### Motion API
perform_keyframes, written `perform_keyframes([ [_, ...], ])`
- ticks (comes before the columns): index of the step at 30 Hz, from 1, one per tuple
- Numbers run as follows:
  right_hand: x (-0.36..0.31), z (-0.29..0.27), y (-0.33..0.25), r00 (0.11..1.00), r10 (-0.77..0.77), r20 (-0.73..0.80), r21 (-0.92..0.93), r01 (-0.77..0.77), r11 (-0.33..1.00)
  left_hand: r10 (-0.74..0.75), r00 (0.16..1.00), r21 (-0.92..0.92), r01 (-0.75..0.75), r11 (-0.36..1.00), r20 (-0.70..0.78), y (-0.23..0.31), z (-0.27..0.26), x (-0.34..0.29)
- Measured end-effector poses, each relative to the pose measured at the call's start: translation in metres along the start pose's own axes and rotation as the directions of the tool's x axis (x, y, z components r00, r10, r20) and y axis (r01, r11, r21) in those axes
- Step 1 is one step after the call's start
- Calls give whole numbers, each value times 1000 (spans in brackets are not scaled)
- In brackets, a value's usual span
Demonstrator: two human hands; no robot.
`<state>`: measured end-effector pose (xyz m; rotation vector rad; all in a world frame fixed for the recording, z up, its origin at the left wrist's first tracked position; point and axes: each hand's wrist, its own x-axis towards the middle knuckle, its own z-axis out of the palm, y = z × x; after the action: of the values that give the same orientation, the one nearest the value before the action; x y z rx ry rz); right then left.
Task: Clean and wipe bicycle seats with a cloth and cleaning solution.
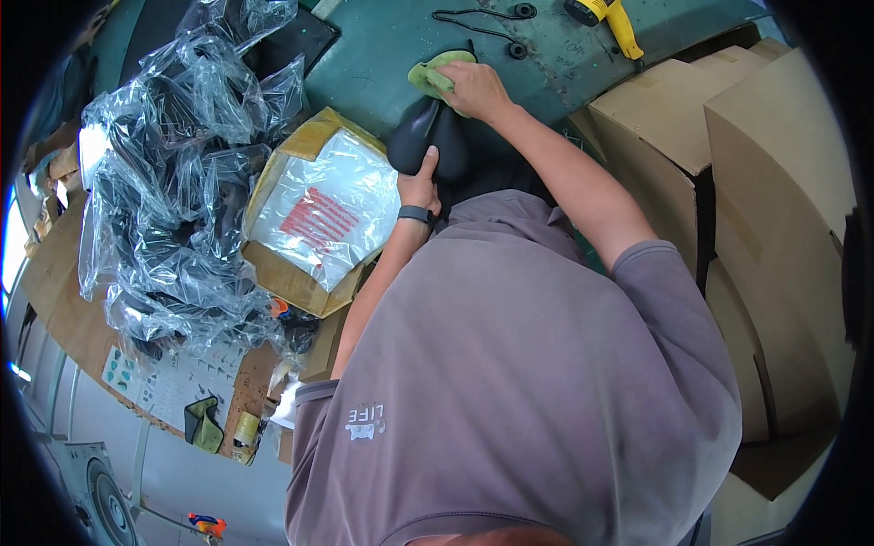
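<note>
right hand grips a green cloth at a black saddle; left hand clasps its wide end.

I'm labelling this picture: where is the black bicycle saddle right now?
The black bicycle saddle is at upper centre of the head view, just right of the open cardboard box, its wide end held by the left hand.

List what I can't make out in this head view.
In the head view:
Black saddle: underside faces away; narrow end covered by the green cloth and right hand.
Left hand: most fingers hidden behind the saddle.
Cardboard box: inside covered by a plastic bag.
Dark items: shapes blurred by glare and folded clear wrapping.
Yellow tool: cut off by the top edge.
</note>
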<state>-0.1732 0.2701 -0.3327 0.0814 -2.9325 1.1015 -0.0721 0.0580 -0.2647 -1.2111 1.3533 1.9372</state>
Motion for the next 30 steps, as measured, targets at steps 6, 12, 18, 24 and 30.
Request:
perform_keyframes([
  [6,21,-2,20,873,484,-53,59,-481,875,278,960,168,-271,948,-17,-2,7,-10],
  [12,0,-23,-10,881,473,14,213,-465,859,511,856,396,-495,773,73,-9,-11,3],
  [18,-58,-30,-86,989,-146,11,186,141,972,546,831,466,-528,710,108,-9,-13,-2],
  [24,-27,-29,-14,984,-138,111,39,135,990,501,854,525,-492,695,137,0,-10,-11],
  [30,-12,-14,10,992,-113,55,-16,114,993,505,855,494,-490,718,114,-1,-18,-7],
])
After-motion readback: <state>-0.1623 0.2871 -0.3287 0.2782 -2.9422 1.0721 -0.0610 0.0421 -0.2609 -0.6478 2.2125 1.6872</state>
